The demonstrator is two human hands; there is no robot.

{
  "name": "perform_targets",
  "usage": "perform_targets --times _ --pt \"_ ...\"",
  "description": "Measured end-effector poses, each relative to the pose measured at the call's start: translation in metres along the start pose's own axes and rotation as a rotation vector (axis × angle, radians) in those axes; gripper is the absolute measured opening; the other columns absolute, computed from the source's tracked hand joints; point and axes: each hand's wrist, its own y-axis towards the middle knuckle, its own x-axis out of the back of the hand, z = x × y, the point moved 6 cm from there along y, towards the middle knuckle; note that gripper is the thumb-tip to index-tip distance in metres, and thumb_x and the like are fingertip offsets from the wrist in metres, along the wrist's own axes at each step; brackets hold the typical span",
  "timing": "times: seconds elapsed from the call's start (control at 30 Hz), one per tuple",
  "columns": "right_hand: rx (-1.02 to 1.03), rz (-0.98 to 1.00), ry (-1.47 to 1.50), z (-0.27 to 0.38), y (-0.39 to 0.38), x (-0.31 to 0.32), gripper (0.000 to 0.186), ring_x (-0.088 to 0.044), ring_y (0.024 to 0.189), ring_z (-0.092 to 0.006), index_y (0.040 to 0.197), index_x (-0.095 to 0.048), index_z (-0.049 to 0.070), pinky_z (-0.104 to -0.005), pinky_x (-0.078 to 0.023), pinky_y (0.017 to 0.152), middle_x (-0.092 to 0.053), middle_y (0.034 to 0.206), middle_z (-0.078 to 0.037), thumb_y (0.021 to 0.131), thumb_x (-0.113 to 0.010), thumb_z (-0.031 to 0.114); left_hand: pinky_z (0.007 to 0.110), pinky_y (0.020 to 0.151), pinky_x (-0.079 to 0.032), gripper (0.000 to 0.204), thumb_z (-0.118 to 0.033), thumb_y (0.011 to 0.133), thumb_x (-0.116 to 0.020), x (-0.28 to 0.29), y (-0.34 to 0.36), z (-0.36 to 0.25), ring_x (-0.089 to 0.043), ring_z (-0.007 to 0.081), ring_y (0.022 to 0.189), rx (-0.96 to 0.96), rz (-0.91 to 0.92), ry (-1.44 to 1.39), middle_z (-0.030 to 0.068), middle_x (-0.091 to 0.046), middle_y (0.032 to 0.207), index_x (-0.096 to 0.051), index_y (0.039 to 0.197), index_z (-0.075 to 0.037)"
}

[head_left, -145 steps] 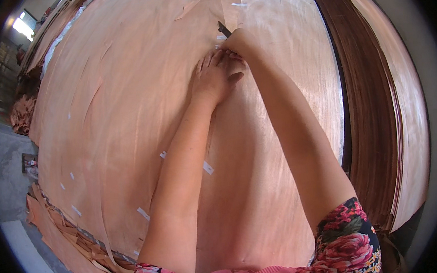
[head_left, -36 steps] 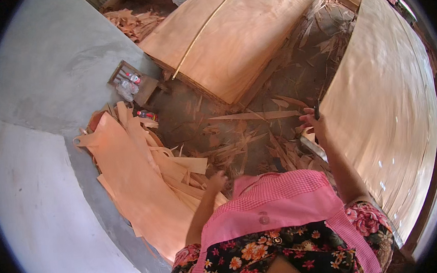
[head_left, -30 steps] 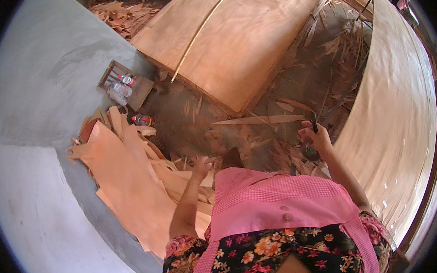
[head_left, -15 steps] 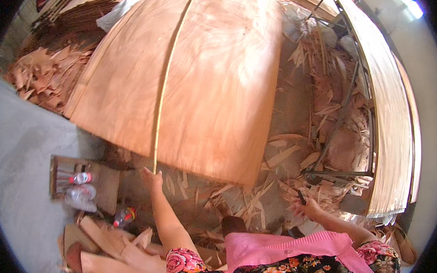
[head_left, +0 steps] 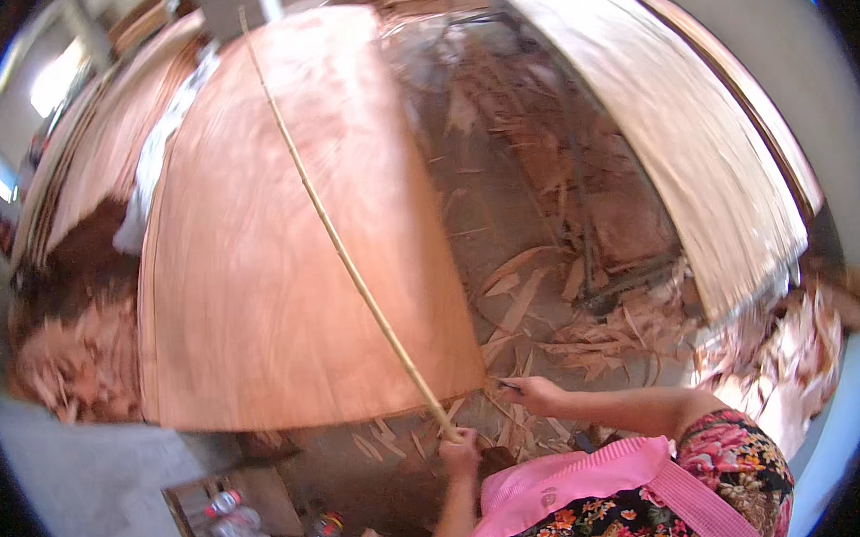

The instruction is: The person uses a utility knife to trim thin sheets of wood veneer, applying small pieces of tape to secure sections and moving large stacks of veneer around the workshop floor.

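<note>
My left hand (head_left: 459,448) is closed round the near end of a long thin pole (head_left: 354,273). The pole runs away from me, slanting left, over a large reddish wood veneer sheet (head_left: 279,219) that lies on top with its front edge toward me. My right hand (head_left: 536,397) is closed on a small dark tool (head_left: 508,386), perhaps a knife; its exact kind is too small to make out. That hand is by the sheet's near right corner; whether the tool touches the edge I cannot tell.
Torn veneer scraps (head_left: 81,364) are heaped at left, with more at right (head_left: 780,355). A pale veneer stack (head_left: 657,117) stands on the right beside a dark metal frame (head_left: 637,274). A wooden stool (head_left: 267,500) with plastic bottles (head_left: 224,504) is at the lower left.
My view has turned, and the sheet appears further left. My left hand has swung the pole's near end rightward. My right hand has come in to the sheet's near right corner with the dark tool.
</note>
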Motion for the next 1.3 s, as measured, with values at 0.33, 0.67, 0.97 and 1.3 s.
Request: perform_targets --times 0.33,0.67,0.97,1.3 --pt "0.184 -0.602 0.963 -0.154 -0.178 0.217 0.019 -0.041 0.053 -0.0112 0.103 -0.054 0.010 -0.0290 -0.038 0.050 -0.052 0.071 0.001 0.086 -0.051 0.016 0.042 0.071 -0.045 0.040 -0.025 0.075 -0.063 -0.361 -0.176 -0.105 -0.053 0.0365 0.088 -0.994 0.829 0.832 0.0206 -0.054 0.099 -0.048 0.106 -0.004" --pt "-0.045 -1.130 0.166 -0.421 -0.422 0.396 0.032 -0.056 0.073 -0.0347 0.110 -0.054 0.005 -0.0386 -0.044 0.064 -0.058 0.079 -0.023 0.081 -0.055 0.018 0.035 0.089 -0.036 0.048 -0.028 0.080 -0.055 -0.555 -0.138 -0.156 -0.048 0.0291 0.107 -0.590 0.191 0.496 0.0195 -0.051 0.114 -0.045 0.118 0.000" --pt "-0.062 -1.093 0.171 -0.504 -0.346 0.510 0.019 -0.058 0.073 -0.0350 0.090 -0.061 0.004 -0.0414 -0.045 0.065 -0.060 0.078 -0.022 0.077 -0.051 0.014 0.033 0.080 -0.043 0.043 0.001 0.066 -0.055 -0.565 -0.165 -0.172 -0.056 0.0261 0.091 -0.582 -0.432 -0.030 0.0135 -0.057 0.101 -0.049 0.109 0.004" --pt "0.352 -0.636 0.793 -0.516 -0.312 0.636 0.037 -0.056 0.063 -0.0139 0.097 -0.057 0.004 -0.0269 -0.043 0.046 -0.057 0.069 -0.004 0.084 -0.052 0.039 0.027 0.049 -0.047 0.014 -0.004 0.076 -0.057 -0.816 -0.248 -0.284 -0.055 0.0123 0.061 -0.493 -0.007 -0.165 0.0037 -0.058 0.075 -0.060 0.089 -0.002"
